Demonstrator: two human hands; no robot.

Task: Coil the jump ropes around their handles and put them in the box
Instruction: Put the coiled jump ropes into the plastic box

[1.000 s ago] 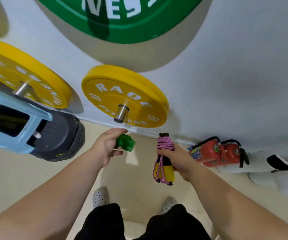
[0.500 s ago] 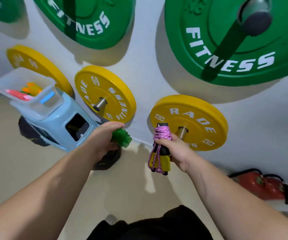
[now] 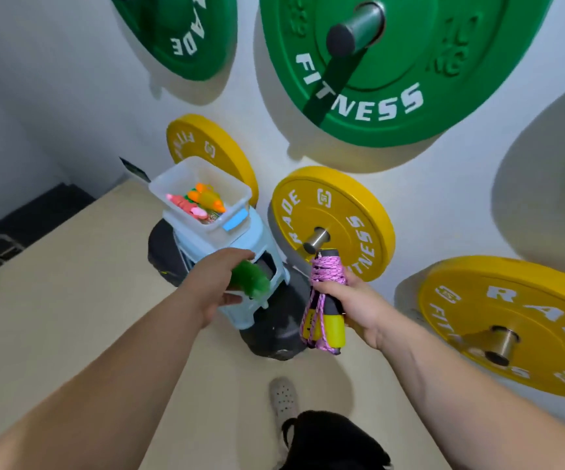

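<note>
Box [image 3: 180, 174] sits on stool [image 3: 261, 239] on floor [image 3: 70, 283], wall-hung plate [image 3: 338, 212] behind-right; left hand [image 3: 209, 286] holds first jump rope [image 3: 250, 280] before stool, right hand [image 3: 352, 300] holds second jump rope [image 3: 326, 276] right of it.

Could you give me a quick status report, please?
Left hand grips green bundle. Right hand grips pink rope, coiled on handles. Box ahead on stool, open, path unobstructed.

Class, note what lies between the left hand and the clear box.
Head view: only the top of the pale blue stool, on which the box stands, shows between it and the left hand.
</note>
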